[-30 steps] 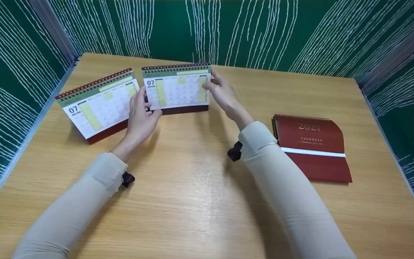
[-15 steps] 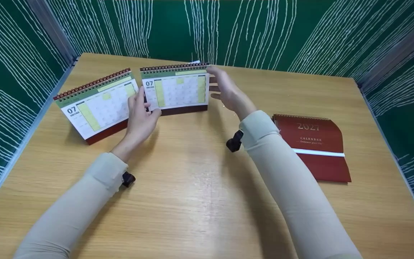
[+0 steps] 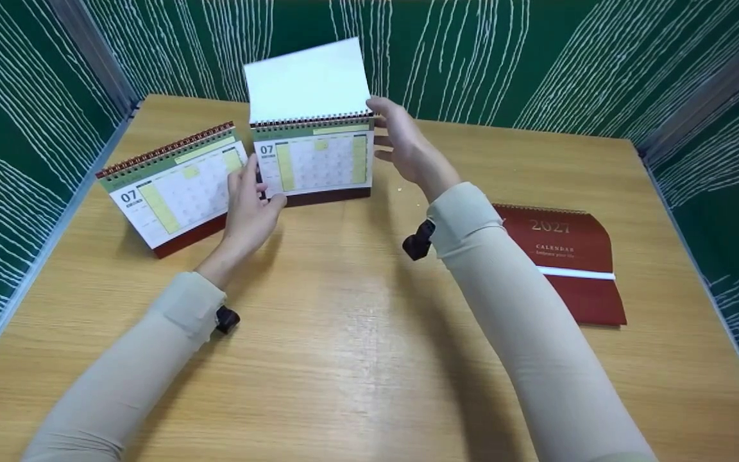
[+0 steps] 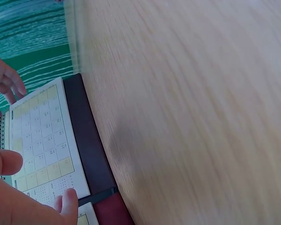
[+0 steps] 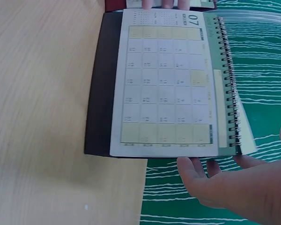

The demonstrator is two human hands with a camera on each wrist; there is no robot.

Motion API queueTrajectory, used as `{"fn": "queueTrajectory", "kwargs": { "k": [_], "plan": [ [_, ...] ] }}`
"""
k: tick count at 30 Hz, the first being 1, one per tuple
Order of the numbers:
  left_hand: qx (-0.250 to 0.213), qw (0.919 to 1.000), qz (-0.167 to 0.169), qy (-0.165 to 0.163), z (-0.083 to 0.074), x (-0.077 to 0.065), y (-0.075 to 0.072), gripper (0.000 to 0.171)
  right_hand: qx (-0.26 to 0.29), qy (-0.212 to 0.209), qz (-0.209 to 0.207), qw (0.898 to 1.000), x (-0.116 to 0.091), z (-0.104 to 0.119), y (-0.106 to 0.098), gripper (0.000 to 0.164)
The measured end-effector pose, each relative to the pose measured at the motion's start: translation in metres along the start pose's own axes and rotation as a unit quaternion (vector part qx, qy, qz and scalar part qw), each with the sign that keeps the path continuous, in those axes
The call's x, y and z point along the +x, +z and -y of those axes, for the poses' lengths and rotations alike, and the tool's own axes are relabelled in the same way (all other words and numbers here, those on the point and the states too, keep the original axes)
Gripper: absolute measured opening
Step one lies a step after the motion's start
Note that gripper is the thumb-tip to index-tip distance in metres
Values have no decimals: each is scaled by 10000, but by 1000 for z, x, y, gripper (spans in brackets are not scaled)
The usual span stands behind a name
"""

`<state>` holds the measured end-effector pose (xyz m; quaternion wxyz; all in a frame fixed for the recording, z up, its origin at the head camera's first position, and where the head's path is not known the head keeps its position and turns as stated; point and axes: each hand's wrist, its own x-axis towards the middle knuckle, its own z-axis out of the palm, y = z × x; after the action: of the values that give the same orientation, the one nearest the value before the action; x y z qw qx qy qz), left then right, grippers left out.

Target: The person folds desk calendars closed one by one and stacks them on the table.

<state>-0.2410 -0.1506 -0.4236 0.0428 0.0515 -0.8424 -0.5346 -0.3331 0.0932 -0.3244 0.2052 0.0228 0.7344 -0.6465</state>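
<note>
A spiral-bound desk calendar [image 3: 321, 160] stands on its dark base, showing a 07 page. Beyond its rings, a blank white sheet [image 3: 305, 80] is raised and leans upward. At the sheet's lower right corner and the calendar's top right is my right hand [image 3: 411, 144], fingers extended; in the right wrist view the fingertips [image 5: 187, 168] lie along the calendar's edge. My left hand [image 3: 251, 212] rests its loosely spread fingers at the calendar's lower left edge. Close on the left, overlapped by that hand, stands a second desk calendar [image 3: 180, 192] with a red base, also on 07.
A closed red 2027 calendar [image 3: 568, 298] with a white band lies on the right of the wooden table [image 3: 318, 359], partly behind my right sleeve [image 3: 536, 346]. A green wall with white lines [image 3: 459, 58] rises right behind the table's far edge.
My right hand has let go of the calendar's right edge and shifted up to its top corner. The white sheet has swung up from behind the rings. My left hand has stayed put.
</note>
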Motion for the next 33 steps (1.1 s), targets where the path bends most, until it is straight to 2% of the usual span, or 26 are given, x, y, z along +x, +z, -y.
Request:
{"fn": "queueTrajectory", "kwargs": {
  "k": [11, 21, 33],
  "plan": [
    [-56, 10000, 39, 31, 1, 0, -2, 91, -347, -331, 151, 9987, -12, 9, 0, 59],
    [-26, 10000, -6, 54, 3, 0, -4, 85, -480, -819, 347, 9949, -25, 12, -4, 59],
    [-204, 9997, 25, 92, 3, 0, -9, 68, -518, -779, 460, 9945, -38, 9, -10, 66]
  ]
}}
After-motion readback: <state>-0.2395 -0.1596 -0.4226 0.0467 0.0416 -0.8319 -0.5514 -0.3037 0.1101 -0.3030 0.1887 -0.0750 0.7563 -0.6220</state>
